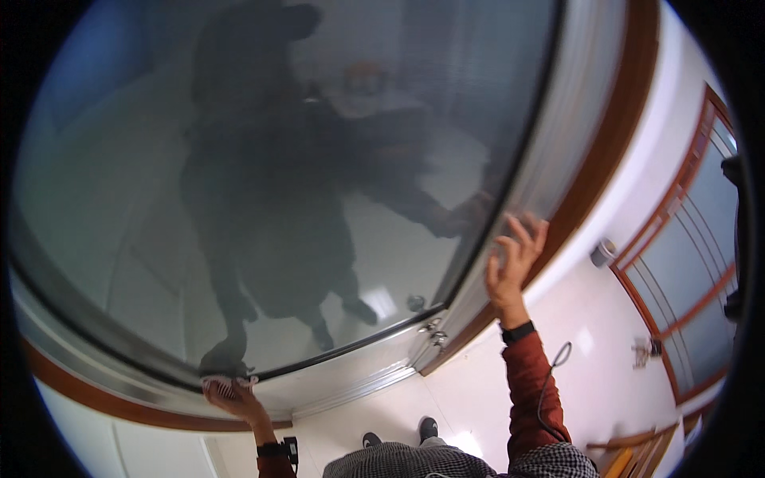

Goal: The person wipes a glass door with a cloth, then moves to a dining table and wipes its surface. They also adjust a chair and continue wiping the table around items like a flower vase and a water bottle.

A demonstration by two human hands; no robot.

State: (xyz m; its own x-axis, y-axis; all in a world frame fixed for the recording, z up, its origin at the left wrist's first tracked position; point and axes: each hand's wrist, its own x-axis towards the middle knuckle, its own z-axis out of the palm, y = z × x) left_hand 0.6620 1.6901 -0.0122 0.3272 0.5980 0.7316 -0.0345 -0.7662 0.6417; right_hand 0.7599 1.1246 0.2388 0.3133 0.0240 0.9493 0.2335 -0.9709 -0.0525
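A large dark glass pane in a silvery metal frame fills most of the view and mirrors the person standing before it. At the lower left, my left hand presses a striped cloth against the pane's black edge strip. My right hand is raised by the right upright of the frame, its fingers apart and nothing in them. Whether its fingertips touch the metal cannot be made out. Shiny metal fittings sit at the frame's lower right corner.
Brown wooden trim borders the metal frame. My feet stand on pale floor tiles. To the right are a wood-framed door with frosted panels, a small grey container and wooden furniture. A cord loop hangs beside my right sleeve.
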